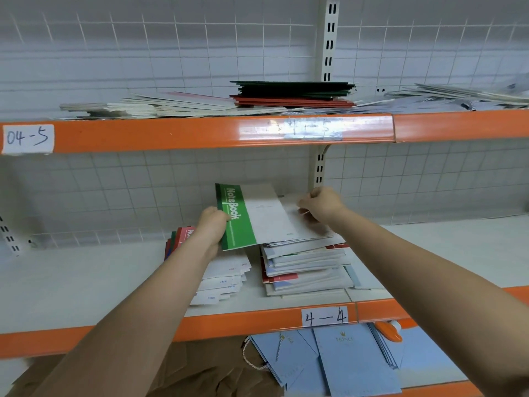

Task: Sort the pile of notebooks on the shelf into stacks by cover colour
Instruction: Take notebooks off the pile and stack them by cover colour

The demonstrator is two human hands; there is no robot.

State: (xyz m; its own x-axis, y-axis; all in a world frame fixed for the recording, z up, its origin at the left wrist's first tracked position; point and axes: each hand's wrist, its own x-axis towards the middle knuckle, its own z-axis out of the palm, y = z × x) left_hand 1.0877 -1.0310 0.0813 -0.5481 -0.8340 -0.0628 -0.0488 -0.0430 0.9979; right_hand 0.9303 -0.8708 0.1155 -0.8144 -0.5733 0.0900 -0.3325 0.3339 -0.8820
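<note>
While the head view looks down on a white shelf [86, 276] with an orange front lip, the left hand [211, 224] pinches the spine edge of a green-banded white paper notebook [252, 217], lifting it tilted above the mixed pile of thin notebooks [306, 267], probably to check its cover colour before stacking. The right hand [320, 206] curls its fingers on the far corner of the top white notebook [303, 222] of that pile, seemingly steadying or peeling it. Just beneath the left wrist lies a fanned white stack [226, 279], with a red and green stack [179, 237] behind it. Bare shelf opens wide to the left of the left hand and right of the right hand; the wire-grid back panel [114, 190] stands close behind both hands.
</note>
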